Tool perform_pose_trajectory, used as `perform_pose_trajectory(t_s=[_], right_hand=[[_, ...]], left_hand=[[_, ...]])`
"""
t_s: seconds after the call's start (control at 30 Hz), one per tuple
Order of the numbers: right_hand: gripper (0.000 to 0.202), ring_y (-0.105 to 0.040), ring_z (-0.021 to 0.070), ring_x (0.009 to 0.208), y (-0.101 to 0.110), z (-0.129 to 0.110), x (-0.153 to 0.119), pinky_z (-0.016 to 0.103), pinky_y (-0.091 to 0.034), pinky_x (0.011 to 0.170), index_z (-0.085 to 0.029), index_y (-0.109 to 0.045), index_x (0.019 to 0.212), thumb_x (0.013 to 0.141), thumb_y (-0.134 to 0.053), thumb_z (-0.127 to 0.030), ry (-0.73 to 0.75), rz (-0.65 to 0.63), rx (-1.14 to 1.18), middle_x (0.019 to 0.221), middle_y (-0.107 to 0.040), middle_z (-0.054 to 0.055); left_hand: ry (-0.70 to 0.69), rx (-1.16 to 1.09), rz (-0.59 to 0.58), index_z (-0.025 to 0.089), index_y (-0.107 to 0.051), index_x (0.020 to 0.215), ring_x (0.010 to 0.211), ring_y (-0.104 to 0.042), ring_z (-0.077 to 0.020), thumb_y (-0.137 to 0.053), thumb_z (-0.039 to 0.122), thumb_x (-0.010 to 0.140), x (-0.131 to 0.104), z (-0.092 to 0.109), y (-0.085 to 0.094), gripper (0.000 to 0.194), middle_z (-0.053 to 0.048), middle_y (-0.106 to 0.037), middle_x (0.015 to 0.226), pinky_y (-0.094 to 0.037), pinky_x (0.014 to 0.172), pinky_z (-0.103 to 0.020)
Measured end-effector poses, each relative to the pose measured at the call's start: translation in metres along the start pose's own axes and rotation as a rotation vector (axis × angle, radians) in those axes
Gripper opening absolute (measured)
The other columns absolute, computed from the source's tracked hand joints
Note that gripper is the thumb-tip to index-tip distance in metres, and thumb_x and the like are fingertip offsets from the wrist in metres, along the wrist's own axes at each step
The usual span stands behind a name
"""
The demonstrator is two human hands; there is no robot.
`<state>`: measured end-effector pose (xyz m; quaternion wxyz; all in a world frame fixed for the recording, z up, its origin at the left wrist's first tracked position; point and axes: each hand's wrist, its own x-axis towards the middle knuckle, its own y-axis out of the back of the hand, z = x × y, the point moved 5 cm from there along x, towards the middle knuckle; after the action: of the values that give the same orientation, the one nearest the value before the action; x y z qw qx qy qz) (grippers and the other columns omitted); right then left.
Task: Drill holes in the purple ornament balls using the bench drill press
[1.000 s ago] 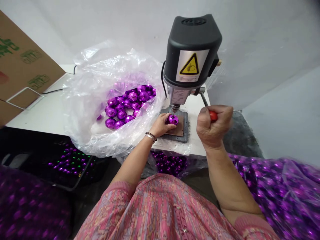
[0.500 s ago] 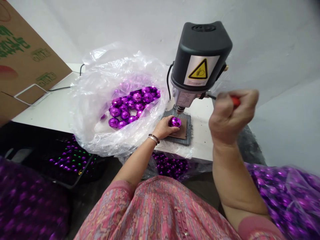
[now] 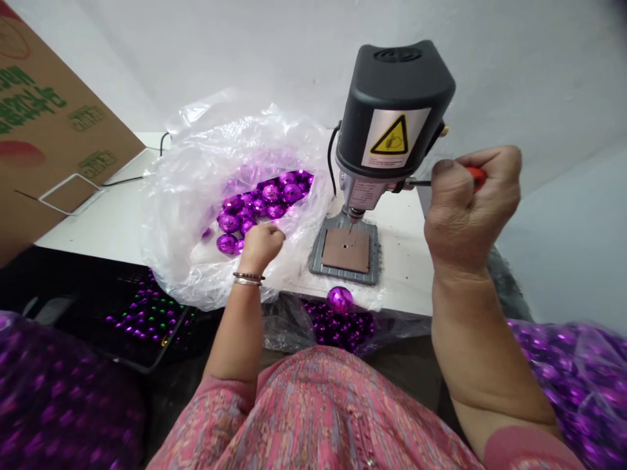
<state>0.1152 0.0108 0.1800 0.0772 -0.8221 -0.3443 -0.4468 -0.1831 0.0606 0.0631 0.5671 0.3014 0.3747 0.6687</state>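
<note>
My right hand (image 3: 473,205) is wrapped round the red-ended lever (image 3: 479,177) at the right side of a black drill press (image 3: 399,98). Under the drill bit, a brown square board (image 3: 347,256) with a small hole lies on the grey metal base (image 3: 317,261). One shiny purple ball (image 3: 339,299) is at the table's front edge, in front of the base. Over the opened clear plastic bag (image 3: 166,228), my left hand (image 3: 264,245) has its fingers curled in beside a pile of purple balls (image 3: 271,192); whether it holds anything is hidden.
A cardboard box (image 3: 53,124) stands at the left, near a black cable (image 3: 122,181) on the white table (image 3: 117,245). Below the front edge lie more purple balls (image 3: 337,326). Bags of purple balls bulge at the lower left (image 3: 63,391) and lower right (image 3: 578,378).
My left hand has left the base and moved left to the pile. The ball it held under the drill is now at the table's front edge. My right hand and the lever are slightly higher.
</note>
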Motion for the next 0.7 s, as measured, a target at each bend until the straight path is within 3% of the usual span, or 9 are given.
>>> perform_pose_trajectory(t_s=[0.1, 0.13, 0.2, 0.3, 0.4, 0.47, 0.57, 0.63, 0.7], right_hand=[[0.018, -0.038, 0.0036, 0.065, 0.001, -0.001, 0.001, 0.021, -0.04, 0.064, -0.015, -0.045, 0.077, 0.086, -0.053, -0.029, 0.002, -0.007, -0.023, 0.071, -0.045, -0.002], [0.018, -0.038, 0.0036, 0.064, 0.001, -0.002, 0.002, 0.02, -0.039, 0.063, -0.015, -0.045, 0.077, 0.086, -0.053, -0.029, 0.002, -0.009, -0.021, 0.07, -0.044, -0.002], [0.018, -0.038, 0.0037, 0.064, 0.001, -0.002, 0.001, 0.019, -0.039, 0.062, -0.016, -0.045, 0.078, 0.086, -0.053, -0.029, 0.007, -0.012, 0.004, 0.07, -0.044, -0.002], [0.017, -0.039, 0.0042, 0.063, 0.0, -0.003, 0.001, 0.019, -0.04, 0.062, -0.016, -0.044, 0.079, 0.086, -0.052, -0.03, 0.008, -0.02, 0.044, 0.07, -0.044, -0.002], [0.017, -0.039, 0.0043, 0.063, 0.0, -0.002, 0.0, 0.019, -0.04, 0.062, -0.017, -0.043, 0.078, 0.086, -0.053, -0.028, 0.004, -0.006, 0.044, 0.07, -0.044, -0.003], [0.017, -0.039, 0.0042, 0.063, 0.0, -0.002, 0.0, 0.019, -0.04, 0.062, -0.017, -0.043, 0.078, 0.086, -0.053, -0.028, 0.011, 0.0, 0.045, 0.07, -0.044, -0.003], [0.017, -0.039, 0.0039, 0.064, 0.0, -0.003, -0.001, 0.02, -0.04, 0.062, -0.016, -0.044, 0.079, 0.086, -0.054, -0.027, 0.023, 0.004, 0.05, 0.07, -0.044, -0.003], [0.017, -0.039, 0.0036, 0.065, 0.0, -0.002, -0.001, 0.02, -0.04, 0.063, -0.015, -0.045, 0.08, 0.087, -0.055, -0.027, 0.018, 0.012, 0.046, 0.071, -0.044, -0.003], [0.018, -0.039, 0.0031, 0.065, 0.0, 0.0, -0.002, 0.019, -0.04, 0.064, -0.014, -0.046, 0.08, 0.088, -0.055, -0.028, 0.014, 0.017, 0.042, 0.072, -0.044, -0.003]], left_hand=[[0.041, -0.003, 0.246, 0.017, -0.075, 0.109, 0.096, -0.069, -0.0235, -0.05, 0.018, 0.083, 0.026, -0.015, 0.021, 0.036, -0.009, -0.077, 0.103, -0.05, 0.089, -0.032], [0.065, 0.031, 0.263, 0.017, -0.073, 0.114, 0.1, -0.068, -0.0245, -0.051, 0.018, 0.084, 0.036, -0.019, 0.021, 0.038, -0.01, -0.076, 0.109, -0.05, 0.091, -0.033], [0.092, 0.139, 0.143, 0.017, -0.073, 0.113, 0.102, -0.068, -0.0277, -0.059, 0.022, 0.082, 0.056, -0.026, 0.01, 0.034, -0.013, -0.075, 0.111, -0.049, 0.091, -0.035], [0.013, 0.227, -0.151, 0.018, -0.073, 0.103, 0.097, -0.069, -0.0285, -0.067, 0.029, 0.079, 0.071, -0.028, -0.02, 0.028, -0.013, -0.076, 0.104, -0.05, 0.085, -0.033], [-0.071, 0.221, -0.235, 0.019, -0.07, 0.109, 0.098, -0.069, -0.0271, -0.07, 0.025, 0.075, 0.068, -0.025, -0.038, 0.034, -0.011, -0.075, 0.103, -0.05, 0.085, -0.032], [-0.042, 0.192, -0.19, 0.019, -0.067, 0.113, 0.099, -0.068, -0.0285, -0.074, 0.023, 0.071, 0.062, -0.025, -0.038, 0.042, -0.011, -0.074, 0.101, -0.05, 0.087, -0.034], [0.002, 0.016, 0.062, 0.015, -0.062, 0.116, 0.098, -0.067, -0.0283, -0.075, 0.025, 0.069, 0.048, -0.021, -0.021, 0.05, -0.012, -0.071, 0.101, -0.051, 0.089, -0.037], [-0.064, -0.248, 0.206, 0.014, -0.059, 0.121, 0.096, -0.067, -0.025, -0.073, 0.028, 0.072, 0.034, -0.012, -0.009, 0.053, -0.012, -0.068, 0.105, -0.052, 0.088, -0.036], [-0.205, -0.58, 0.16, 0.018, -0.055, 0.128, 0.093, -0.066, -0.0212, -0.07, 0.031, 0.075, 0.017, 0.003, -0.007, 0.056, -0.01, -0.067, 0.11, -0.054, 0.085, -0.034]])
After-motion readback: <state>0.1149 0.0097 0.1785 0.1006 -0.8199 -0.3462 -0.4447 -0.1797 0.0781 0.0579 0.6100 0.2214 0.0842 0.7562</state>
